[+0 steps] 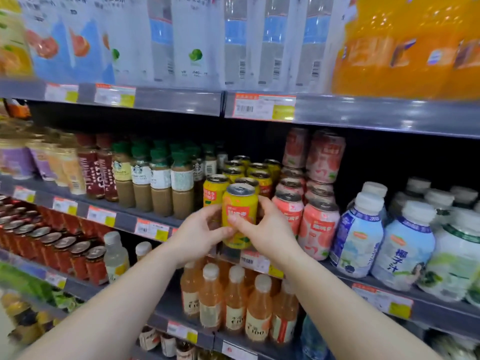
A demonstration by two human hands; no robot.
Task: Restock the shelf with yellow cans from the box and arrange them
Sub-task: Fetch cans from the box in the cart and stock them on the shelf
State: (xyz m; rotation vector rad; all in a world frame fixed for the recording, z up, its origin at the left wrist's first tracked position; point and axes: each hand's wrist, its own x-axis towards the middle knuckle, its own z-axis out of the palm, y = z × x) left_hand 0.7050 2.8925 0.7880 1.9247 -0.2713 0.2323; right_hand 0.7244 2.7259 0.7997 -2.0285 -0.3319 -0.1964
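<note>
Both forearms reach up from the bottom edge toward the middle shelf (145, 215), and the hands meet around a single yellow can (239, 215) held upright, its long axis vertical and its pull-tab lid facing up. The left hand (201, 233) curls round the can's left side from about eight o'clock, fingertips on the label; the right hand (262, 229) wraps it from about four o'clock, thumb across the front and fingers reaching behind. Neither is clearly nearer: the can sits between them, gripped by both. It hangs at the shelf's front lip, its base seeming to be just over the price strip rather than plainly set down, though I cannot tell whether it touches. Straight behind it, at twelve o'clock, stand the yellow cans (249, 172) already on the shelf, in what look like two files running back into the dark; the nearest of them is just beside the held can at eleven o'clock. So the coming move is probably a short push away from the body to seat the can at the front of the right file. Pink cans (318, 224) crowd the three o'clock side, some stacked two high, and coffee bottles (161, 185) flank nine o'clock. No box is in view.
</note>
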